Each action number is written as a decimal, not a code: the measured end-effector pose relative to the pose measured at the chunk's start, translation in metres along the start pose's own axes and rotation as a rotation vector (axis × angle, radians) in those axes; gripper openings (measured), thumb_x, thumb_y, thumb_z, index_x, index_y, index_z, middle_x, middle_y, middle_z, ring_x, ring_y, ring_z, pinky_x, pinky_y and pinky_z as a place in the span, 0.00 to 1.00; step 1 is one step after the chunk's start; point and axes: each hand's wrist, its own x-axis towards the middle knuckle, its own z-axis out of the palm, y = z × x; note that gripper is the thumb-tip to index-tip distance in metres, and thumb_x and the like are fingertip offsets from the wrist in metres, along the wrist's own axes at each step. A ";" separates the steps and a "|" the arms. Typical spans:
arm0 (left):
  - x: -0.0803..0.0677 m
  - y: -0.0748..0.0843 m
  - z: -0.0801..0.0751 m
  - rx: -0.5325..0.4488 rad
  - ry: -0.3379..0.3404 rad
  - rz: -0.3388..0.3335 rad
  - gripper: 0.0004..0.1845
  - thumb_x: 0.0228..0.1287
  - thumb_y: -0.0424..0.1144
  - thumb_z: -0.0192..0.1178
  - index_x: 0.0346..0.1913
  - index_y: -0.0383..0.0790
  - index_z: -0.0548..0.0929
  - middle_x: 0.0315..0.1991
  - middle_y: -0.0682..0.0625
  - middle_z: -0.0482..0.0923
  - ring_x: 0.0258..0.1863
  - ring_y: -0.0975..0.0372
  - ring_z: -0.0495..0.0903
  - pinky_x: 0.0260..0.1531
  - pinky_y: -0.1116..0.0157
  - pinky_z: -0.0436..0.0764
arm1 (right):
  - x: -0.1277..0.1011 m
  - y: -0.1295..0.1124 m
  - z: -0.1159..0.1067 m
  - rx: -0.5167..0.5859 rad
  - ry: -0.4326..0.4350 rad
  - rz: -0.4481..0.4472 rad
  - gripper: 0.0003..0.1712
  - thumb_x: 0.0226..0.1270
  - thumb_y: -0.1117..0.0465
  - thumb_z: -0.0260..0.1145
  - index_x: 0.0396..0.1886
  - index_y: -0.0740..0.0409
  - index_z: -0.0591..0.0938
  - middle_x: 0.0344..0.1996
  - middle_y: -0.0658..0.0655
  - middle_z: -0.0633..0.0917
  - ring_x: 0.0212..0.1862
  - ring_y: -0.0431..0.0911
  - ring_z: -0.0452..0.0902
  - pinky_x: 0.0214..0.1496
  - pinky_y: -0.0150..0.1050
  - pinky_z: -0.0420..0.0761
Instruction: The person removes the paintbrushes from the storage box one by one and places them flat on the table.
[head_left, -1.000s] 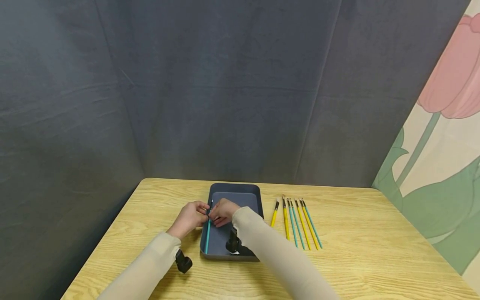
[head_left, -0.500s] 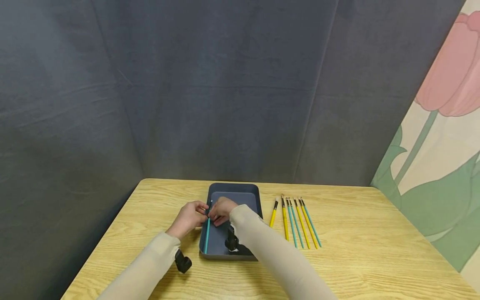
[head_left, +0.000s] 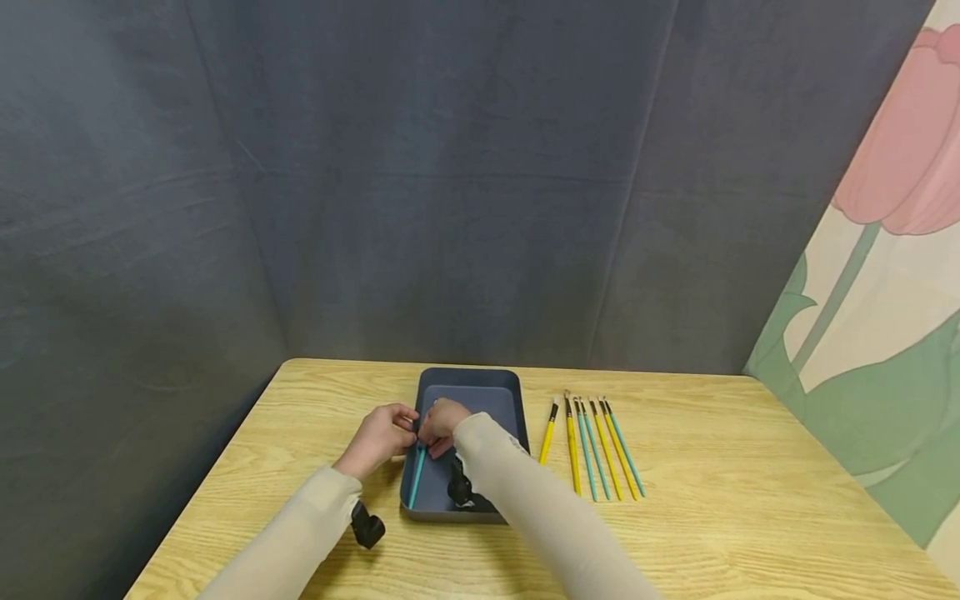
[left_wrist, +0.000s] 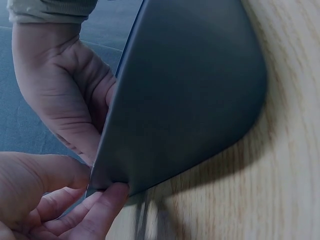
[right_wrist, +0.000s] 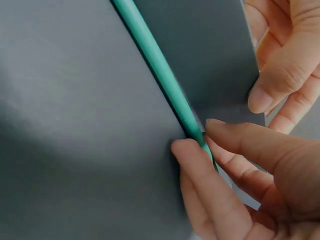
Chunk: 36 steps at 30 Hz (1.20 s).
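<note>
A teal paintbrush (head_left: pixel 415 481) lies along the left inner wall of a dark blue tray (head_left: pixel 470 380). My right hand (head_left: pixel 429 439) pinches the teal paintbrush's handle (right_wrist: pixel 159 75) between thumb and forefinger (right_wrist: pixel 200 165), low over the tray floor. My left hand (head_left: pixel 403 428) holds the tray's left wall from outside; its fingertips (right_wrist: pixel 261 97) curl over the rim. In the left wrist view the tray's outer wall (left_wrist: pixel 190 90) fills the frame, with left-hand fingers (left_wrist: pixel 102 202) on its edge. The brush's bristle end is hidden by the hands.
Several yellow and teal paintbrushes (head_left: pixel 592 446) lie side by side on the wooden table (head_left: pixel 712 500), right of the tray. Dark fabric hangs behind and to the left; a flower-print panel stands at the right. The table edge runs close on the left.
My right hand has edged slightly left and toward the tray's left wall with the teal brush. The left hand has stayed at the tray's rim.
</note>
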 end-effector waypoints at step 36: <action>-0.003 0.004 -0.001 0.002 -0.010 -0.020 0.18 0.58 0.21 0.58 0.53 0.29 0.79 0.43 0.37 0.77 0.34 0.57 0.80 0.35 0.58 0.85 | -0.003 0.002 -0.007 -0.061 -0.021 -0.024 0.13 0.52 0.78 0.62 0.16 0.58 0.75 0.15 0.51 0.77 0.18 0.42 0.78 0.32 0.37 0.86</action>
